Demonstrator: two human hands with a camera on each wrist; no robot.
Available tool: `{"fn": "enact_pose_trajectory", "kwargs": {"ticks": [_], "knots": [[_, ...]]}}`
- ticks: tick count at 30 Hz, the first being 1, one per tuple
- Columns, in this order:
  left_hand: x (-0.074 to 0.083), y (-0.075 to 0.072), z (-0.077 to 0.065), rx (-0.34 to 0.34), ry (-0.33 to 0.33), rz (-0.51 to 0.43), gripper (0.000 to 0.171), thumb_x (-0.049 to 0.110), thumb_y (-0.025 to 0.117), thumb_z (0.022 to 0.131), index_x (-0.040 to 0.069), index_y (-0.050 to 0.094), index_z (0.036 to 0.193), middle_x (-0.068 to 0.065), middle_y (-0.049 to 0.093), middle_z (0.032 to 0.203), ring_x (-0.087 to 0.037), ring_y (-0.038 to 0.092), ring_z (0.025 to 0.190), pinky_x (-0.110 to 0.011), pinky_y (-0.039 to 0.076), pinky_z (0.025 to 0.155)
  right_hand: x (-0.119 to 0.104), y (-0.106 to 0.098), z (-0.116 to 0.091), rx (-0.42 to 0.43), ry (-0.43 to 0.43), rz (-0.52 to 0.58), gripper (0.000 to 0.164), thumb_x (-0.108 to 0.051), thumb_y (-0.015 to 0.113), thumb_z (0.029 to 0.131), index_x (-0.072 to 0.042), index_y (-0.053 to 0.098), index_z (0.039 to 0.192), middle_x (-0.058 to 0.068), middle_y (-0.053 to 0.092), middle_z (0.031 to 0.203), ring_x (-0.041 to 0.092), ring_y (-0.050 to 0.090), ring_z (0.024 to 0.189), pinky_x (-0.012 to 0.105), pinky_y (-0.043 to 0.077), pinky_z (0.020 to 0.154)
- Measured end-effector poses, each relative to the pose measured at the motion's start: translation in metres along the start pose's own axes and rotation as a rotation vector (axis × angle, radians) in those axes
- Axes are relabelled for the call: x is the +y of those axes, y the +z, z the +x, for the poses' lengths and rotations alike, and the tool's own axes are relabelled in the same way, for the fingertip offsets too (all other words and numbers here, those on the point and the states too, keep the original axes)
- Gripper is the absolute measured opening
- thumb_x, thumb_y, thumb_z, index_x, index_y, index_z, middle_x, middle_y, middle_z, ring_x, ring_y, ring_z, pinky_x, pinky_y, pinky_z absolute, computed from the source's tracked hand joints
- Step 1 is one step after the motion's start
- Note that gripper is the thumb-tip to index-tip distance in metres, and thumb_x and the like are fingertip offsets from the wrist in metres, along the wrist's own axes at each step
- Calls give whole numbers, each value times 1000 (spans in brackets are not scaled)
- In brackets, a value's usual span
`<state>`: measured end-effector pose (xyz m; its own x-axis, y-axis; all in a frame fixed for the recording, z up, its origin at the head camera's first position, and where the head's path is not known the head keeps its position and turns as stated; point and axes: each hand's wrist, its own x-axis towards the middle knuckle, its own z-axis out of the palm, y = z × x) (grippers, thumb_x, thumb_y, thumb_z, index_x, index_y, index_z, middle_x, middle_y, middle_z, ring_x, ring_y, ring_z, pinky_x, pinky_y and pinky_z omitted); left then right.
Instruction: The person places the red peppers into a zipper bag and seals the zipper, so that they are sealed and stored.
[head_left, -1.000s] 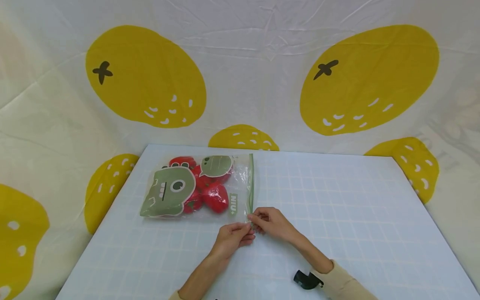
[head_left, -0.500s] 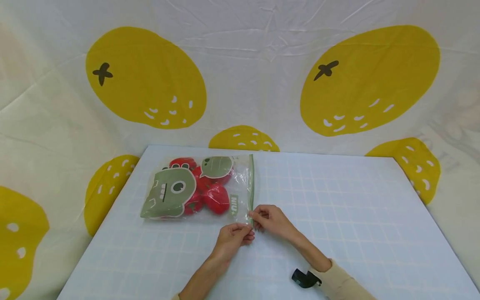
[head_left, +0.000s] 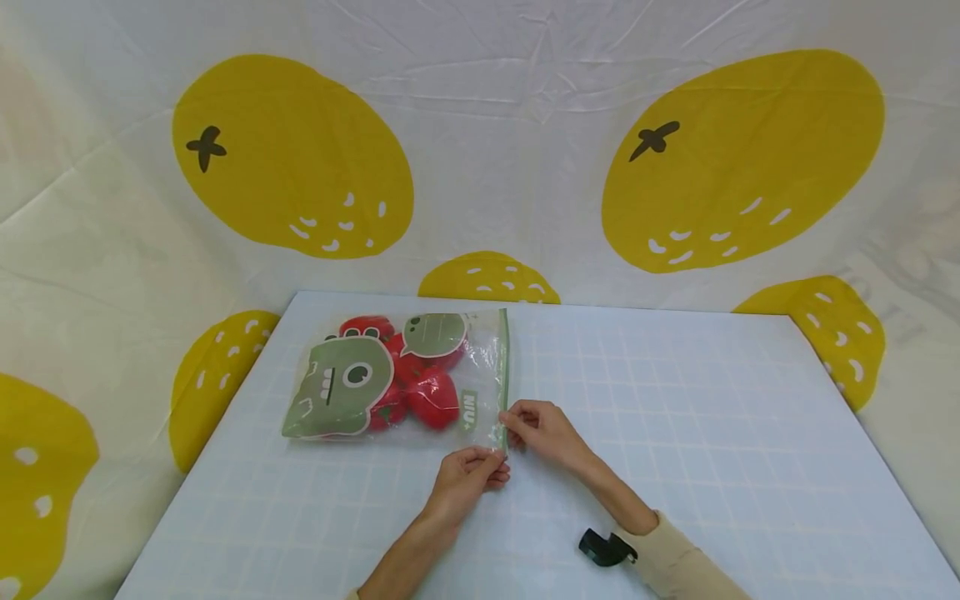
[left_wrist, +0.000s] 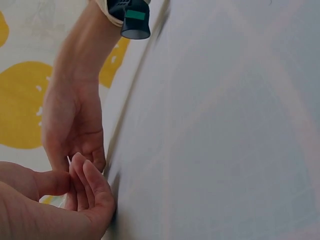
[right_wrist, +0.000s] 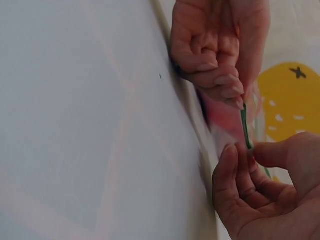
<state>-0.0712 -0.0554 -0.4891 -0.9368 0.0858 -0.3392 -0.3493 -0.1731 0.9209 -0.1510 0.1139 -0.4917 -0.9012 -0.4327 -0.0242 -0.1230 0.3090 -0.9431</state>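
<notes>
A clear zip bag [head_left: 483,354] printed with a green monster lies flat at the left of the table, its green-edged mouth facing right. Several red bell peppers [head_left: 433,400] with green stems show inside it. My left hand [head_left: 465,482] pinches the near corner of the mouth between thumb and fingers. Just farther up the same edge, my right hand [head_left: 546,433] pinches the green zip strip [right_wrist: 245,127], which in the right wrist view spans the short gap between both hands. In the left wrist view, the left hand [left_wrist: 75,200] mostly hides the bag.
The table [head_left: 675,417] has a pale blue checked cover. A black wrist camera [head_left: 606,548] sits at the right sleeve [head_left: 675,554]. Behind the table hangs a white cloth [head_left: 510,167] with large yellow fruit prints.
My right hand has slid a little up the bag's green edge, away from the left hand. The left hand keeps its pinch at the corner, and the bag has barely shifted.
</notes>
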Motion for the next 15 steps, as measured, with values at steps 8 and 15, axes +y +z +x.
{"fn": "enact_pose_trajectory", "kwargs": {"ticks": [8,15], "knots": [[0,1,0,1,0,3,21,10,66,100,-10,65,105,-7,74,87,-10,69,74,-26,61,78,-17,-3,0,0,-1,8,28,-15,60,104,6,66,87,23,66,73,29,64,68,22,49,60],[1,0,-1,-7,2,6,21,10,65,100,-10,65,105,-9,74,89,-10,69,75,-26,61,79,-26,-5,4,14,-7,-5,27,-9,59,104,10,64,86,28,64,74,34,62,68,21,46,58]]}}
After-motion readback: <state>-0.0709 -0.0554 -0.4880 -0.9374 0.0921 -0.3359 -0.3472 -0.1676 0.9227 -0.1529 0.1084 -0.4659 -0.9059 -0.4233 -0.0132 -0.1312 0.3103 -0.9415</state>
